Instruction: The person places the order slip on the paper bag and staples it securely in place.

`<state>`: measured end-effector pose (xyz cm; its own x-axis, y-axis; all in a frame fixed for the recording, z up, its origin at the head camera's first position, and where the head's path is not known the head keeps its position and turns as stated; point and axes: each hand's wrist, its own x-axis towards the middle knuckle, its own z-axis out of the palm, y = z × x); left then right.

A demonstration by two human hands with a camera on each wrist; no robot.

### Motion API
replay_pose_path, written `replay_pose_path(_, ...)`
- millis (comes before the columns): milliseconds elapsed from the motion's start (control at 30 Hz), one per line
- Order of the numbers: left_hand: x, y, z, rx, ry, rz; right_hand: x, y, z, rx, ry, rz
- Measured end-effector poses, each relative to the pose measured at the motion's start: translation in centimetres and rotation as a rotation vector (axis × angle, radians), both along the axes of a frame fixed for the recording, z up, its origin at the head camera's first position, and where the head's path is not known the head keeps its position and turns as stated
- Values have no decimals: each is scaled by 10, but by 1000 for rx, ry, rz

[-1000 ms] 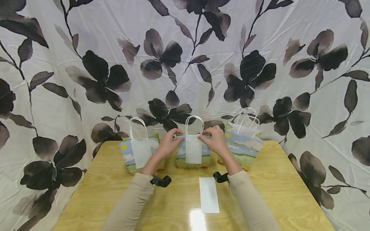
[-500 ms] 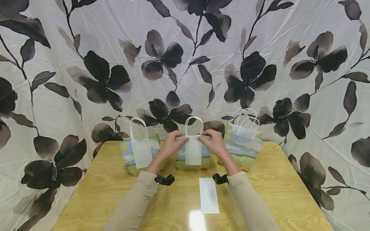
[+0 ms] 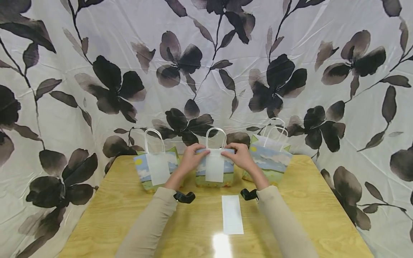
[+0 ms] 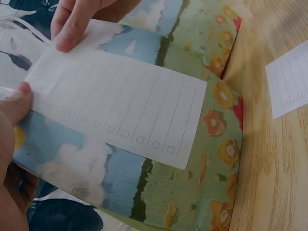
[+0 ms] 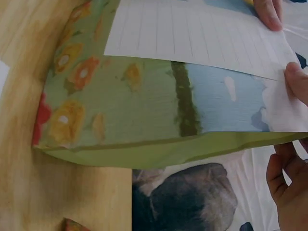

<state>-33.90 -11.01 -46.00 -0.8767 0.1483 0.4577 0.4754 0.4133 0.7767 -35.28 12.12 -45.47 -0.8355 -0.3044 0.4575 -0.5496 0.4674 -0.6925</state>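
Both hands are at the top rim of the middle paper gift bag [image 3: 201, 175], printed with sky, grass and flowers. Against its front hangs a white checklist sheet [image 3: 214, 168] with ruled lines and small boxes [image 4: 125, 106]. The left hand [image 3: 191, 159] pinches the rim, thumb at the sheet's upper left corner and fingers behind the bag. At the opposite top corner, the right hand [image 3: 242, 157] pinches the rim likewise, its thumb [image 5: 296, 79] in front. The bag stands upright, white handles [image 3: 215, 132] raised between the hands.
A matching bag with a white sheet [image 3: 158, 169] on its front stands to the left. Another bag [image 3: 272, 157], tilted and without a sheet on its front, stands to the right. One more white sheet [image 3: 232, 215] lies on the wooden table [image 3: 106, 222]. A floral cloth [image 3: 206, 89] hangs behind.
The left hand has shifted slightly right along the rim, bringing its thumb to the edge of the sheet. The right hand keeps its pinch almost unmoved.
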Motion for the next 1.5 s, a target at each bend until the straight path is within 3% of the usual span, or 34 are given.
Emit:
replay_pose_path(167, -1, 1, 3, 20, -18, 20, -4, 0, 9, 33, 19, 32)
replay_pose_path(433, -2, 3, 2, 10, -31, -13, -4, 3, 9, 42, -13, 60)
replay_pose_path(800, -5, 6, 3, 2, -17, -36, -1, 5, -5, -128, -111, 41)
replay_pose_path(1167, 0, 6, 4, -28, -80, -8, 0, 3, -5, -124, -78, 49)
replay_pose_path(1300, 14, 2, 12, -2, 20, 23, -1, 1, -4, -111, -70, 56)
replay_pose_path(1400, 36, -6, 24, -11, 111, 52, 0, 1, -5, -100, -81, 54)
replay_pose_path(1500, 60, -21, 34, -37, 156, 52, 0, 1, -5, -99, -83, 58)
